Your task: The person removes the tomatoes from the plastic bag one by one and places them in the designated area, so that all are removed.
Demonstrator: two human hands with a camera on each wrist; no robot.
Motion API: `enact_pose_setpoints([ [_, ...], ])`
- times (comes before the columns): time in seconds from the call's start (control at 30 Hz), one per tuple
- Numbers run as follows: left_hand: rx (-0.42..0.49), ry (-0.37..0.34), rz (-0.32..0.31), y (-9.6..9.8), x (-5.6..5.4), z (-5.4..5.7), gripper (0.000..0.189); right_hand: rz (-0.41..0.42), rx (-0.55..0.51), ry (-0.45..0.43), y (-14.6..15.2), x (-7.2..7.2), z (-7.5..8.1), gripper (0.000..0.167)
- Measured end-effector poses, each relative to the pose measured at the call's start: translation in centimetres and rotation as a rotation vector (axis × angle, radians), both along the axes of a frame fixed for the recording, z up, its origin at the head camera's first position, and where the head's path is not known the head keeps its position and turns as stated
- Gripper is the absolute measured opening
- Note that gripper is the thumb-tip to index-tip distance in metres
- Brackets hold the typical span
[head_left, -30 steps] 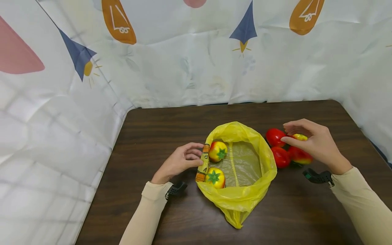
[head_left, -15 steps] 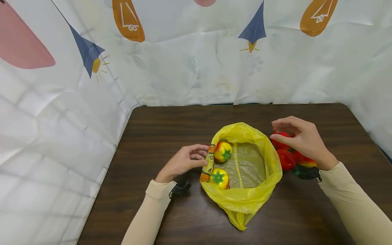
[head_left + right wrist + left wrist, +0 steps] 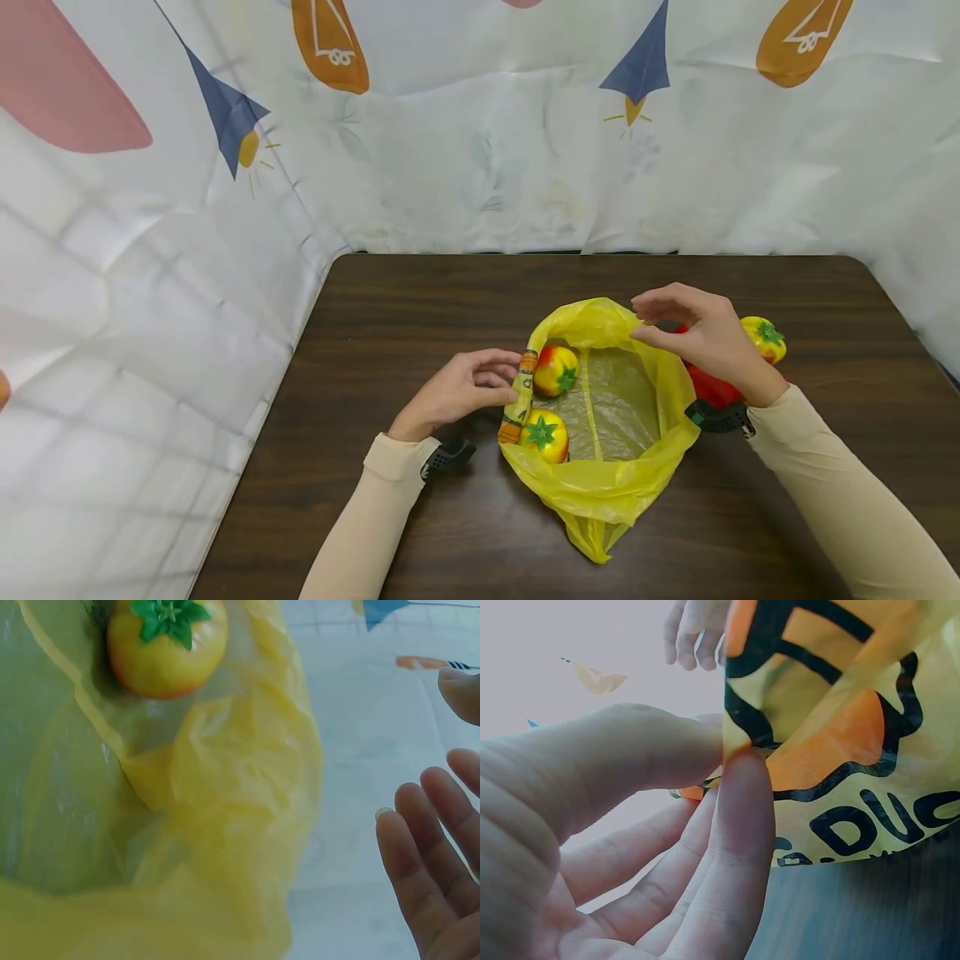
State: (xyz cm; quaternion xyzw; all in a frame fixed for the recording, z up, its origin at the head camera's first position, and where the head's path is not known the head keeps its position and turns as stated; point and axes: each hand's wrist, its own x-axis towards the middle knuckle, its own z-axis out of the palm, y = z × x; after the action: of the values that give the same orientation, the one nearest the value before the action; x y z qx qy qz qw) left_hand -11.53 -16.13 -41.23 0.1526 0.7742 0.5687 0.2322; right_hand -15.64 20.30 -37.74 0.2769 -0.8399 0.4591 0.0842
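A yellow plastic bag [image 3: 600,483] stands with its mouth spread wide. Inside, along its left side, lie two yellow-and-red toy fruits, one farther back [image 3: 556,371] and one nearer [image 3: 544,436], both with green star-shaped leaves. My left hand [image 3: 461,390] pinches the bag's printed left rim [image 3: 840,742] between thumb and fingers, as the left wrist view shows. Above the bag's far right rim hovers my right hand [image 3: 697,333], fingers relaxed and slightly bent, with nothing held. One fruit [image 3: 166,645] shows inside the bag in the right wrist view.
Right of the bag, partly hidden by my right hand, sit glossy red fruits [image 3: 712,387] and a yellow fruit with green leaves [image 3: 765,337]. All stand on a dark wooden table [image 3: 420,308]. A printed white curtain [image 3: 480,167] hangs behind.
My right hand has moved left, from over the red fruits to the bag's right rim. The left hand keeps its pinch on the bag. The head view has shifted slightly.
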Motion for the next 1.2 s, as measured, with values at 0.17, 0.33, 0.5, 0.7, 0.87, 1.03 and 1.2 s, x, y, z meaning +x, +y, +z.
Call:
enact_pose_setpoints([
  [0.17,0.009,-0.006,-0.005,0.0,-0.1,0.0,0.055,0.044,0.011,-0.031,-1.3,-0.6,-0.7,0.039],
  [0.33,0.008,-0.003,-0.009,0.0,-0.1,0.0,0.055,0.081,0.045,-0.072,-2.6,-1.0,-1.5,0.038],
  [0.5,0.012,-0.005,-0.011,0.0,-0.1,0.1,0.055,0.118,0.077,-0.082,-3.6,-1.4,-2.0,0.04],
  [0.7,0.026,0.002,-0.014,0.1,-0.1,0.2,0.054,0.143,0.139,-0.092,-4.6,-1.7,-2.3,0.039],
  [0.87,0.033,-0.004,-0.016,0.1,-0.1,0.3,0.054,0.154,0.171,-0.102,-5.3,-1.9,-2.7,0.035],
  [1.03,0.03,-0.016,-0.01,0.1,0.0,0.3,0.052,0.173,0.186,-0.094,-6.0,-1.9,-3.0,0.035],
  [1.2,0.033,-0.012,-0.007,0.0,0.1,0.3,0.053,0.19,0.195,-0.125,-6.6,-1.9,-3.1,0.04],
])
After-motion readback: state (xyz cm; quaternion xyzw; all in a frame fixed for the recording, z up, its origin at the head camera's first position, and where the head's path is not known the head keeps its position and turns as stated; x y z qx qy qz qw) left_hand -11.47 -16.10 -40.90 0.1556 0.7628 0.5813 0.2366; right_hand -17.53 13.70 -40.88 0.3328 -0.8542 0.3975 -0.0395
